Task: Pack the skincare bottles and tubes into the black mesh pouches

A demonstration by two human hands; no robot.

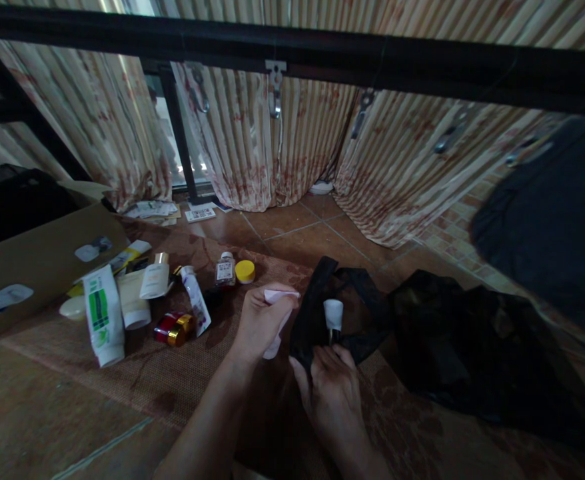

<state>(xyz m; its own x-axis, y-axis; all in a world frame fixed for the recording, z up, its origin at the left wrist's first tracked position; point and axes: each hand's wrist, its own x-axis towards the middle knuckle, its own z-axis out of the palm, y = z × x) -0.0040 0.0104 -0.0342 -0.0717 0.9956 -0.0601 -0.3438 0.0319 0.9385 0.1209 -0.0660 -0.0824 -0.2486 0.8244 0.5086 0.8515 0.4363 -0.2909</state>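
My left hand (261,321) is closed around a folded, pale pinkish-white cloth (278,295), whose ends stick out above and below the fingers. Beside it on the right, my right hand (335,390) is at the mouth of a black bag (305,313). From its curled fingers rises a slim container with a flared white cap (333,311) and a dark, shiny neck; its lower part is hidden. The right thumb lies apart, against the bag's near edge. Left of my hands stand a small clear bottle (225,270) with a printed label and a yellow-lidded jar (245,271).
Several tubes and bottles, among them a white-and-green tube (103,313) and a red jar with gold lid (175,328), lie on the brown mat (172,380). A cardboard box (47,257) stands left, black plastic (477,353) lies right. A dark bar (322,60) crosses above.
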